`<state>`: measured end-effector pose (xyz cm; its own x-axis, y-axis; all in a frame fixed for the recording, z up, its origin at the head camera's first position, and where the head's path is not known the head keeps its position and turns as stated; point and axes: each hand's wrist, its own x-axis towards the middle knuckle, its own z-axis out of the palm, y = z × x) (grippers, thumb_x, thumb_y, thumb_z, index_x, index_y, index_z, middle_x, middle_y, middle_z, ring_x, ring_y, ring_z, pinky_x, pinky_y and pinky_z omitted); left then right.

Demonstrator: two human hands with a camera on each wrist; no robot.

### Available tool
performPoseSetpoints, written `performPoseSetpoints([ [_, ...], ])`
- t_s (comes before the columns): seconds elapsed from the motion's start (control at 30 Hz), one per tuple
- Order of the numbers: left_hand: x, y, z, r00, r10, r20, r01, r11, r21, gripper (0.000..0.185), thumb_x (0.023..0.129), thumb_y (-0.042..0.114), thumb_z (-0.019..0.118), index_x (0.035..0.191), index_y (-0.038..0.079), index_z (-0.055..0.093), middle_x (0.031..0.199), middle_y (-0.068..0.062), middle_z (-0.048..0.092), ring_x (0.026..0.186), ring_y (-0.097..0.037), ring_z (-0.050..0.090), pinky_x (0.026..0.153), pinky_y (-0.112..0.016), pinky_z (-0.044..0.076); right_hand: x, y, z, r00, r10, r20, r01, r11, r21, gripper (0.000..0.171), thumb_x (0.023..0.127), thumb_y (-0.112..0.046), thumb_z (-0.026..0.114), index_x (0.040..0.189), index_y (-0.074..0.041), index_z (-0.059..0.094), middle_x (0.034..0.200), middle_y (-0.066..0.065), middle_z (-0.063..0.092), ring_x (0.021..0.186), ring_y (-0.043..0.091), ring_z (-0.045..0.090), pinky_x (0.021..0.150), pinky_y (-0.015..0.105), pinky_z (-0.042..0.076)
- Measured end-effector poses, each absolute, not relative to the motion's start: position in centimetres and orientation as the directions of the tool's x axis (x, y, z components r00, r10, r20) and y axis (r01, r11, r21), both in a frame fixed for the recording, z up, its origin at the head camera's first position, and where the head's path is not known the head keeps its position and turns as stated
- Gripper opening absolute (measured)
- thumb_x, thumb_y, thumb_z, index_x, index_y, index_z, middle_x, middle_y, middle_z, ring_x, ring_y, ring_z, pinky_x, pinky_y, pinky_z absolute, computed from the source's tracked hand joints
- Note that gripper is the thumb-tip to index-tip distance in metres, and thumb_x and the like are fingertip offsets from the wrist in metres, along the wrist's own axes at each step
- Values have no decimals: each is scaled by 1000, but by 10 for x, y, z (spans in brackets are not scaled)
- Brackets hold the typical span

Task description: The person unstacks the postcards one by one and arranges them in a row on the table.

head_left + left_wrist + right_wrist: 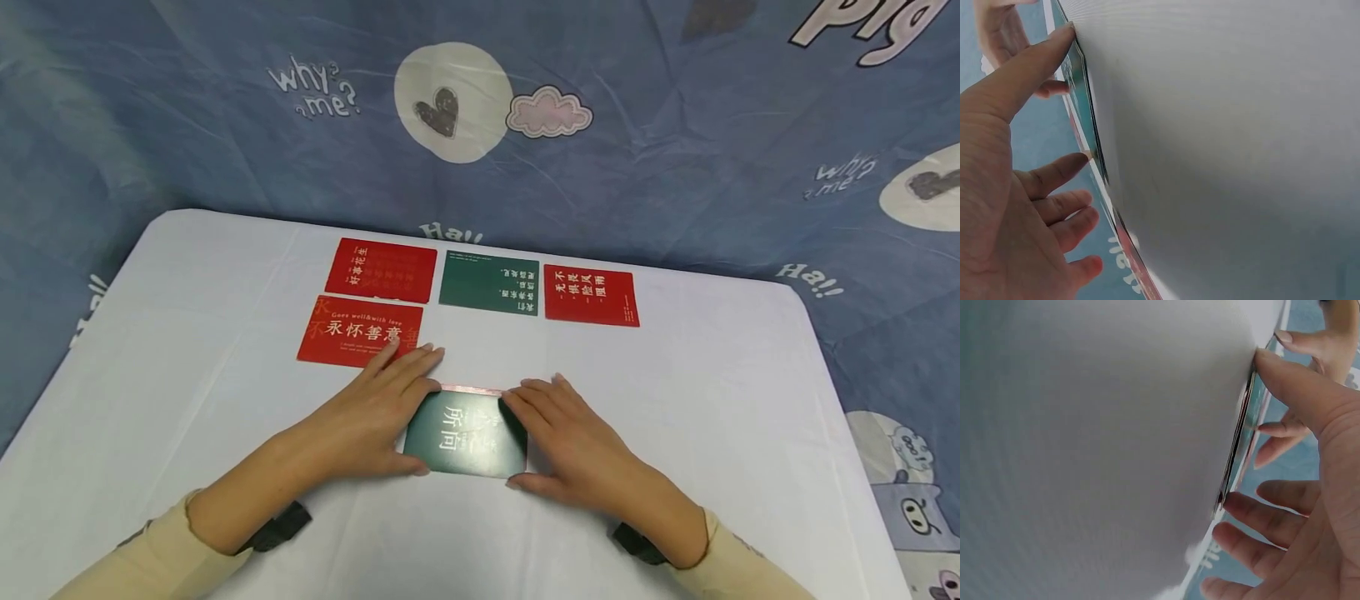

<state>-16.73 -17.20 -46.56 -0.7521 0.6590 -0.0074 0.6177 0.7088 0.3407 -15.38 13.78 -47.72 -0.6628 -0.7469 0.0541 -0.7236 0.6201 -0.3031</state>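
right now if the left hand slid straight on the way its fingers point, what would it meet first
Probably the red card just ahead: the left hand points up and right, and its fingertips already sit at that card's near right corner.

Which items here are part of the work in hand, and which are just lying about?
In hand:
- stack of cards with a dark green top card, squared up on the white table
- left hand, touching the stack's left edge
- right hand, touching its right edge

Lying about:
- three red cards
- green card
- blue patterned cloth
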Motion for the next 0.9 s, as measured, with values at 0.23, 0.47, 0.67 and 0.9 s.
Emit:
performPoseSetpoints([
  [0.23, -165, -170, -464, -751, 660, -8, 620, 710, 335, 103, 56, 48, 102, 139, 4, 59, 164, -16, 38, 153, -34, 30, 127, -57, 11, -153, 133, -475, -674, -738, 40, -713, 635, -296, 96, 77, -49, 92, 151, -5, 50, 141, 8, 55, 134, 24, 48, 122, 58, 29],
  [0.47, -163, -169, -464, -753, 659, 5, 628, 715, 309, 104, 56, 48, 102, 139, 3, 58, 164, -17, 37, 154, -34, 29, 127, -58, 11, -149, 129, -472, -672, -739, 54, -725, 641, -254, 99, 75, -47, 94, 152, -4, 50, 140, 9, 53, 133, 25, 47, 121, 61, 30],
  [0.67, -161, -168, -463, -756, 654, 12, 629, 722, 289, 106, 55, 47, 103, 140, 4, 57, 164, -18, 37, 153, -34, 29, 127, -59, 11, -147, 128, -469, -672, -738, 61, -729, 646, -227, 99, 75, -47, 94, 153, -5, 49, 141, 9, 52, 133, 25, 45, 122, 62, 27],
  [0.9, -158, -167, -462, -749, 662, 31, 645, 718, 262, 102, 58, 47, 102, 138, 2, 57, 165, -19, 35, 153, -35, 29, 127, -59, 10, -141, 125, -467, -658, -746, 99, -746, 629, -217, 103, 71, -45, 97, 152, -3, 49, 140, 14, 53, 131, 29, 48, 119, 63, 31],
])
